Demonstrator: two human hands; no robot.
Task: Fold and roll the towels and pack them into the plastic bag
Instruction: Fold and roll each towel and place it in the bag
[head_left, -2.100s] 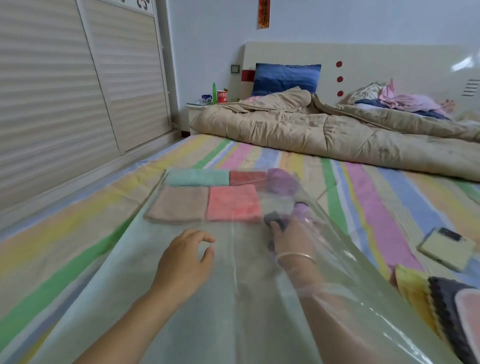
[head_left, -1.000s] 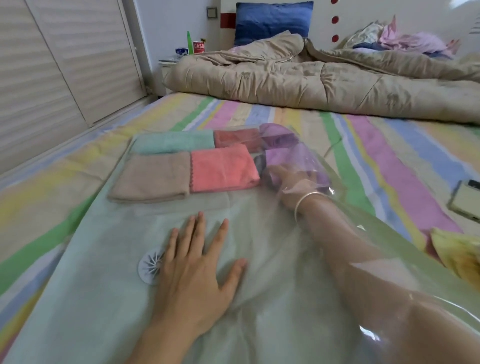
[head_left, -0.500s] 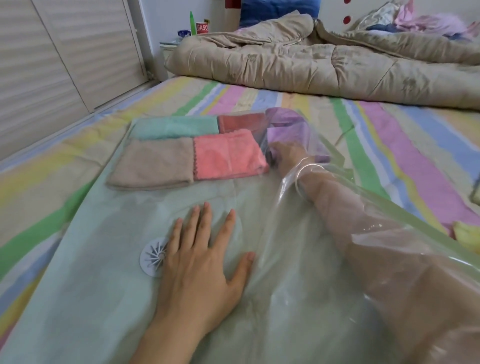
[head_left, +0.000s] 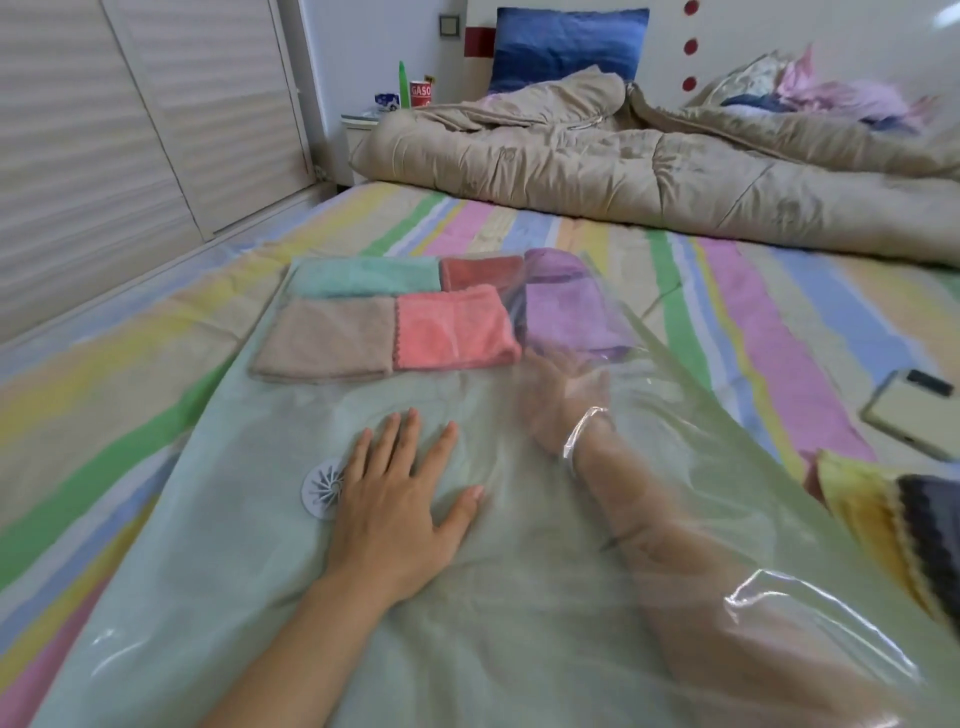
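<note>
A large clear greenish plastic bag (head_left: 249, 545) lies flat on the striped bed. Inside at its far end lie folded towels: a teal towel (head_left: 363, 276), a dark red towel (head_left: 480, 271), a beige towel (head_left: 327, 338), a pink towel (head_left: 452, 326) and a purple towel (head_left: 566, 306). My left hand (head_left: 400, 499) presses flat on top of the bag, fingers spread, beside the white round valve (head_left: 319, 488). My right hand (head_left: 566, 395) is inside the bag just behind the purple towel, fingers relaxed and holding nothing, with a bracelet on the wrist.
More folded towels, a yellow towel (head_left: 857, 493) and a dark grey towel (head_left: 930, 514), lie at the right edge. A phone (head_left: 911, 410) rests on the sheet to the right. A beige quilt (head_left: 623, 161) is bunched across the far bed, with wardrobe doors (head_left: 130, 114) on the left.
My right hand has left the purple towel beside the pink one and drawn back toward me inside the bag. My left hand went from hovering to lying flat on the bag.
</note>
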